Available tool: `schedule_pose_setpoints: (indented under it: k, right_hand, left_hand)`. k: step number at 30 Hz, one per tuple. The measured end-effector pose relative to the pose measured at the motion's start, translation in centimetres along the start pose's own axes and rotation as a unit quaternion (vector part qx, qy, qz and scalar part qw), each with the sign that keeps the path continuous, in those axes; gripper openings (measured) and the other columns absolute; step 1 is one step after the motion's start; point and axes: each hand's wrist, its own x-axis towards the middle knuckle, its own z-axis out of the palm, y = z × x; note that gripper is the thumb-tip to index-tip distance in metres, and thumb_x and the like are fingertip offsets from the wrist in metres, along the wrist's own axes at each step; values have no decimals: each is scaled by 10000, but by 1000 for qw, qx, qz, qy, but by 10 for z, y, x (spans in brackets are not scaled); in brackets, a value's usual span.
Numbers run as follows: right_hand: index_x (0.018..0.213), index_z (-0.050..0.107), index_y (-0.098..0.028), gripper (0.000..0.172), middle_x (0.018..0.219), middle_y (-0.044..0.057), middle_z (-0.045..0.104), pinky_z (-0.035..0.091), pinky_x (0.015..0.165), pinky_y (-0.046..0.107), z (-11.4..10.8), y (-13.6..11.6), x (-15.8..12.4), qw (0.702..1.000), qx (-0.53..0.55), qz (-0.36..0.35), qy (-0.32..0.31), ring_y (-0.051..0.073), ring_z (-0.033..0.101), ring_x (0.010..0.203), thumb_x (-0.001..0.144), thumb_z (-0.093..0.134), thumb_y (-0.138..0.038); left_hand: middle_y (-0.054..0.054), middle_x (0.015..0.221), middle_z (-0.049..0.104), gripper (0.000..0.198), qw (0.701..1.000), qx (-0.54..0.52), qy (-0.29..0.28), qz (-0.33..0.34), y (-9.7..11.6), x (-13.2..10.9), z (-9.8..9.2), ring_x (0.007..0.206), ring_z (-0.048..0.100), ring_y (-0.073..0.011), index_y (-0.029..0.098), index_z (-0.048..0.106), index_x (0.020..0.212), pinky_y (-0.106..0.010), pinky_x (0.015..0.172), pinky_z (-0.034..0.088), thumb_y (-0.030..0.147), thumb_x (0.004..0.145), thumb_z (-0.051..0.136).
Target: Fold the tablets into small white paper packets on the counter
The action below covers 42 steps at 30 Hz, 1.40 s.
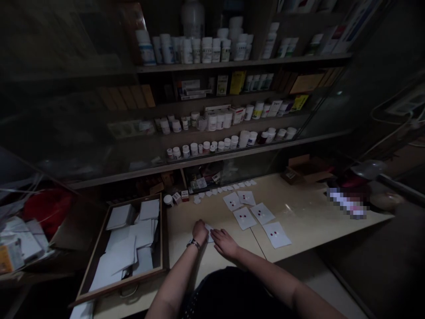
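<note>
My left hand [199,231], a bracelet at its wrist, is curled over the left side of a small white paper [209,232] on the tabletop. Its fingertips are mostly hidden. From the other side, the stretched fingers of my right hand [224,243] lie against the paper's right edge. Whatever the paper may hold cannot be made out. To the right, several square white sheets [275,239] lie flat, each with small dark red pills [243,216] and fainter pale pieces on it.
A wooden drawer [165,241] with stacks of white paper [121,254] is at the left. Small folded white papers [219,190] line the table's back, near a white jar [168,200]. Shelves of medicine bottles [206,49] rise behind; an open cardboard box [307,169] stands back right.
</note>
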Motion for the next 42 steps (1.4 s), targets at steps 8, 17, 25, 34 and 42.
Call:
schedule_pose_setpoints:
  k: [8,17,25,34,42]
  right_hand:
    - [1428,425,-143,536,1458,156,442,261,1108,497,-3,-1,0,1000,8,1,1,288,377,1338,906,447,-267]
    - [1417,440,-154,512,1462,151,438,264,1103,499,-3,-2,0,1000,8,8,2,282,366,1346,916,430,-260]
    - [1389,473,-187,484,1448,159,447,244,1100,528,-1,-4,-2,999,-21,23,23,294,385,1323,915,460,-286]
    - [1255,594,-185,367,1461,163,429,213,1097,574,-5,-14,1,996,-59,58,30,318,373,1318,924,488,-302]
    - [1206,626,-170,342,1472,170,412,194,1109,585,-5,-14,0,996,-59,61,16,315,355,1341,930,479,-308]
  left_hand:
    - [-186,1088,649,215,998,42,6,39,4,-6,-2,1016,619,-247,105,696,939,-272,832,419,55,785,555]
    - [-89,933,677,282,988,-40,50,140,-13,-18,7,893,607,-189,155,662,973,-265,797,420,45,812,459]
    - [-91,929,639,258,970,-8,32,239,-32,-25,10,968,556,-214,178,682,818,-302,866,408,65,819,450]
    - [-95,1011,616,232,954,91,8,287,-46,-43,17,1014,506,-214,203,670,910,-297,865,398,130,901,450]
    - [-95,971,606,170,933,117,22,338,-44,-45,23,1019,505,-226,193,649,854,-308,849,429,136,900,495]
